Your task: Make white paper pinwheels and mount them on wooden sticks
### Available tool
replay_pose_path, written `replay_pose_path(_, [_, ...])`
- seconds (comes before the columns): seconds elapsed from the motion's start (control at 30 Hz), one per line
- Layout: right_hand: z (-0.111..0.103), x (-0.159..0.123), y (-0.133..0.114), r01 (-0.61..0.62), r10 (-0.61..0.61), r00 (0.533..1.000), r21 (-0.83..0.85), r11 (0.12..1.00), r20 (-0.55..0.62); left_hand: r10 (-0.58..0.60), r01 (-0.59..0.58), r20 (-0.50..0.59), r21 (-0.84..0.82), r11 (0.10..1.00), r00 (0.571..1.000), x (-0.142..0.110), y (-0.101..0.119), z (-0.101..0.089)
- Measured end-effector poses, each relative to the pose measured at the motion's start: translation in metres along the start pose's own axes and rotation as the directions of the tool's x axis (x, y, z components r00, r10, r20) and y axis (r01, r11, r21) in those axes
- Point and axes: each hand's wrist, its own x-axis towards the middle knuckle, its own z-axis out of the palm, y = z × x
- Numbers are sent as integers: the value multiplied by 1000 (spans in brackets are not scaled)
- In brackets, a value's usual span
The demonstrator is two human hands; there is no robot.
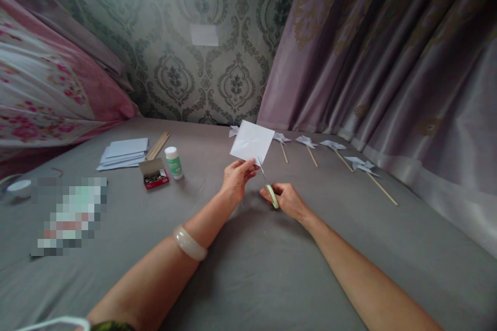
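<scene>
Grey cloth-covered surface (248, 279) carries everything; pale purple curtain (388, 57) hangs along its right edge. Stack of white paper sheets (123, 151) toward the far left corner. Square white paper sheet (252, 139) is up in the air, over the middle, toward the far edge. Left hand (235, 178): thumb and fingers pinched on the sheet's near edge. Right hand (289, 199): clamped round the handles of the pale green-handled scissors (273, 195), blades at the sheet's near edge, just right of the left fingers; can't tell how deep any cut goes. White paper pinwheels on thin wooden sticks (362, 165), four in a row toward the right edge. Left of centre: white-capped bottle with green label (175, 165), beside it open red cardboard box (157, 183) with small metallic pieces (154, 178) inside. Loose wooden sticks (158, 146) beside the stack.
</scene>
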Motion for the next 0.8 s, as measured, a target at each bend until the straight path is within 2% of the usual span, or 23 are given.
replay_pose_path(0.53, [1, 2, 0, 4, -5, 999, -26, 1000, -34, 11, -11, 20, -21, 1000, 1000, 4, -3, -4])
replay_pose_path(0.8, [1, 1, 0, 5, -7, 999, -48, 999, -47, 15, -15, -4, -12, 1000, 1000, 3, -2, -2])
